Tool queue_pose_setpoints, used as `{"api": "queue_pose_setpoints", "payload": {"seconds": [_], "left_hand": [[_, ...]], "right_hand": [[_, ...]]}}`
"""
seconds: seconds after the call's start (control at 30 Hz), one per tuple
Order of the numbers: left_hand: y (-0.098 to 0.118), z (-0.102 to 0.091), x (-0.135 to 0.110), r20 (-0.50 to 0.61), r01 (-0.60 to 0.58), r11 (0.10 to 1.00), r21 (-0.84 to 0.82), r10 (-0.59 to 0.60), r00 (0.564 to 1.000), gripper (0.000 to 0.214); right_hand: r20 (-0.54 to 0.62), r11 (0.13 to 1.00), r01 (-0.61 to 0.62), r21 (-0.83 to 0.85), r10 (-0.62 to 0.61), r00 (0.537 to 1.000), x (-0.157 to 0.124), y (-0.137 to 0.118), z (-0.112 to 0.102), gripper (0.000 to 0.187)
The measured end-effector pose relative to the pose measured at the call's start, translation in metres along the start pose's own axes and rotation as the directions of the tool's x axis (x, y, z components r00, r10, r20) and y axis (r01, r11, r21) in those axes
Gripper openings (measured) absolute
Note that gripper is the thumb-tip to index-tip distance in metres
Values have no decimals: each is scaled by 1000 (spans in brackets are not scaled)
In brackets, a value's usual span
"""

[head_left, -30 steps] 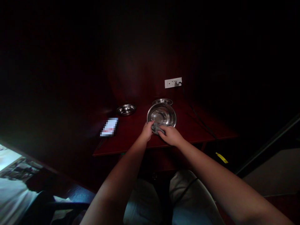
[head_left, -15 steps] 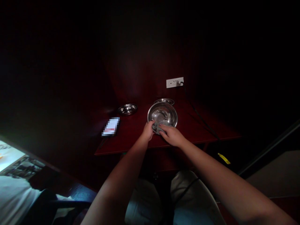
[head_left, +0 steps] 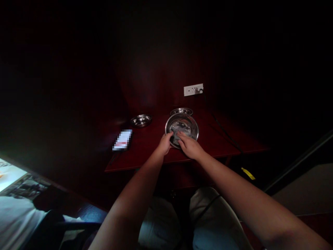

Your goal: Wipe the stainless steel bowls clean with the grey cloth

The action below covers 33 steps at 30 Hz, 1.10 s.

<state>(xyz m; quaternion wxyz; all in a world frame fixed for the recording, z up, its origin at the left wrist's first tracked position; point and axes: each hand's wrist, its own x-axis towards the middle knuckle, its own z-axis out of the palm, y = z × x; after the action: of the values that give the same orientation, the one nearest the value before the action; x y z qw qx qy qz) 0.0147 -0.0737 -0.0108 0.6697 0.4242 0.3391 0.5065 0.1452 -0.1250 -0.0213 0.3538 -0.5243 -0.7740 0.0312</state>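
Note:
A shiny metal bowl is tilted toward me over the front part of the dark red table. My left hand grips its near left rim, thumb over the edge and the other fingers hidden beneath. Inside the bowl lies a grey cloth, crumpled against the near inner wall. My right hand reaches over the near right rim and presses this cloth on the inside with its fingertips. Just behind the bowl a round metal dish is partly covered by it.
A second metal bowl stands at the left on the table. In front of it lies a phone with a blurred screen. A wall socket holds a plug, and a dark cable runs down the right side. A yellow tag hangs at lower right.
My right hand has moved the cloth from the near rim deeper into the bowl. The bowl has shifted slightly right, with my left hand still on its rim.

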Motion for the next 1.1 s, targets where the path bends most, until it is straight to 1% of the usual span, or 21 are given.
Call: {"api": "queue_pose_setpoints", "payload": {"seconds": [0.13, 0.27, 0.37, 0.53, 0.6, 0.73, 0.93, 1.1], "left_hand": [[-1, 0, 0, 24, 12, 1000, 14, -13, 1000, 34], [-1, -1, 1, 26, 10, 1000, 22, -11, 1000, 37], [-1, -1, 1, 16, 1, 1000, 20, -1, 1000, 36], [-2, -1, 1, 2, -21, 1000, 3, 21, 1000, 34], [-2, -1, 1, 1, -27, 1000, -3, 27, 1000, 33], [-2, -1, 1, 1, -32, 999, -6, 32, 999, 31], [-1, 1, -1, 25, -35, 999, 4, 35, 999, 34], [-1, 1, -3, 18, -46, 999, 12, 46, 999, 35]], "right_hand": [[-79, 999, -37, 0, 37, 996, 6, 5, 4, 46], [-108, 1000, -28, -4, 28, 994, 8, 5, 7, 45], [-83, 1000, -5, -7, 4, 997, 5, 2, 6, 44], [44, 1000, 7, -6, -7, 999, -2, -5, 1, 43], [64, 1000, -3, 1, 3, 998, -2, -8, -1, 43], [54, 1000, -3, 9, 3, 999, -3, -9, -4, 40], [30, 1000, -14, -14, 15, 999, -5, -7, -3, 39], [35, 1000, -22, -15, 22, 999, -4, -6, -5, 34]]}}
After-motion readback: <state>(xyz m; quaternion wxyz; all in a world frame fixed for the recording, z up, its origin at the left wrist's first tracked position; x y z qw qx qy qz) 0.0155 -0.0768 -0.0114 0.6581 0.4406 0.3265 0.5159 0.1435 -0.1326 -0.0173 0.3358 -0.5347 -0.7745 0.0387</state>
